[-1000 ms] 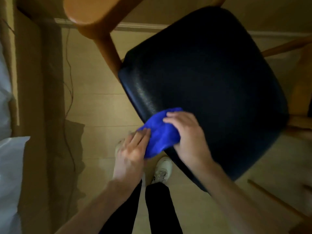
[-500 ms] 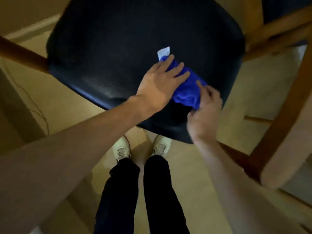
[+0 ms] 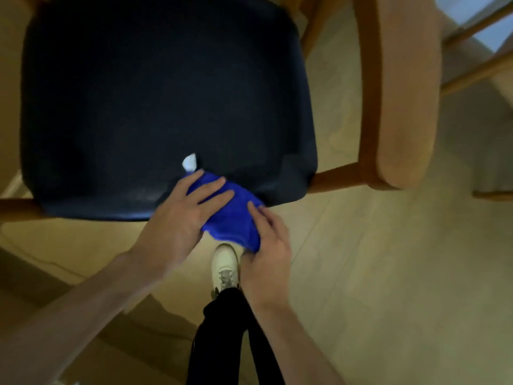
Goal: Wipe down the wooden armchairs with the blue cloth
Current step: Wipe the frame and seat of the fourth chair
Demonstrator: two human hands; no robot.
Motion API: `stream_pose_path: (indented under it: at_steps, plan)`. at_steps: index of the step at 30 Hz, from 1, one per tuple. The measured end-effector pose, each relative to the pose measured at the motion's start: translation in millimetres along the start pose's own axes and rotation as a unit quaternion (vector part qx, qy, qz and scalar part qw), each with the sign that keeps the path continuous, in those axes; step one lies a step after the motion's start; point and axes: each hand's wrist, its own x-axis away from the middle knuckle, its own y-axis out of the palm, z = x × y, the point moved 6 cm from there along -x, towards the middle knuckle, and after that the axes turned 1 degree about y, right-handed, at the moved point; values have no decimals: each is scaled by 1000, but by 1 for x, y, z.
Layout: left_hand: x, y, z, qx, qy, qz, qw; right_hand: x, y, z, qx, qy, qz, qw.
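A wooden armchair with a black padded seat fills the upper left of the head view; its wooden armrest runs down the right side. The blue cloth lies over the seat's front edge near the right corner, with a small white tag sticking up from it. My left hand rests flat on the cloth with straight fingers. My right hand grips the hanging lower part of the cloth from the right.
My legs in black trousers and one white shoe stand on the pale wooden floor just below the seat. Wooden rails of another chair show at the upper right.
The cloth and both hands have slid from the seat's surface toward its front edge near the right corner. The view has shifted, bringing the armrest more into sight.
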Motion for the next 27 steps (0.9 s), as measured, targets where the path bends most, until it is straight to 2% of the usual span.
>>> stream_pose_path:
  at_steps: [2,4,7,10,13,15,17,19,20,23,25,27]
  plan:
    - [-50,-9,19,3,67,50,997,-22,-24,5,-7,19,93,995]
    - [-112,-17,44,16,133,68,989,-44,-44,9,-21,31,162,986]
    - [-168,-13,69,37,194,4,980,-64,-42,12,-18,56,184,981]
    - [-159,-6,64,60,211,-37,975,-58,-25,19,-41,100,185,977]
    - [-116,-2,59,54,199,-21,978,-23,-9,28,-36,102,134,985]
    - [-79,8,59,-11,240,-34,970,5,0,38,-48,98,66,992]
    - [-45,23,48,-58,223,-106,967,26,6,44,-72,98,-4,993]
    - [-36,24,42,-71,196,-151,966,36,6,41,-92,95,-14,991]
    - [-41,18,46,-75,210,-138,965,35,2,39,-104,99,7,990]
    - [-90,-8,72,-81,268,-15,960,7,-19,34,-129,112,131,977]
    - [-133,-11,85,-54,268,0,962,-25,-33,31,-138,114,220,959]
    - [-163,-6,85,-21,237,-3,971,-48,-35,24,-139,127,267,945]
